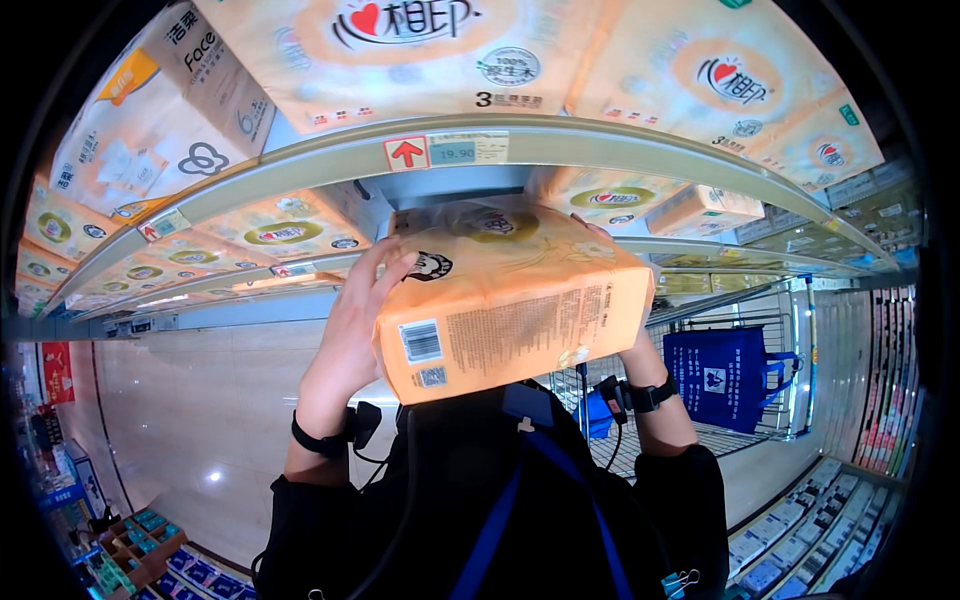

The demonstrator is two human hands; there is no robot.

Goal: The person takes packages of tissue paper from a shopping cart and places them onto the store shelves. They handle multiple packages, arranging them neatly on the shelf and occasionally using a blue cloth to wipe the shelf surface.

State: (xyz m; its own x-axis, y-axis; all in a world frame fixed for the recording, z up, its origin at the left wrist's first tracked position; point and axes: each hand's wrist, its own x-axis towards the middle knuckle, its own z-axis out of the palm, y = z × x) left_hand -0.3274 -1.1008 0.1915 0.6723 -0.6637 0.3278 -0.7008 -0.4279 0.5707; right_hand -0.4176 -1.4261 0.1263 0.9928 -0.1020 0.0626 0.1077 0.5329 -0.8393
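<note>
An orange plastic-wrapped pack of tissues (517, 300) is held up before my chest. One printed side with a barcode and small text faces me; the top bears a gold oval and flower drawings. My left hand (367, 307) grips its left end, with the fingers over the top edge. On the far right side is my right hand (637, 352), mostly hidden behind the pack; only some fingertips and the heel of the hand show. Just beyond the pack is a lower store shelf (457, 187) with similar orange packs (285, 225) on it.
Above runs a shelf edge (300, 154) with price tags, carrying large tissue packs (420, 67). To the right stands a wire shopping cart (772, 300) with a blue bag (712, 379). Pale floor tiles (210, 405) lie at left; stocked goods (810, 525) stand behind at lower right.
</note>
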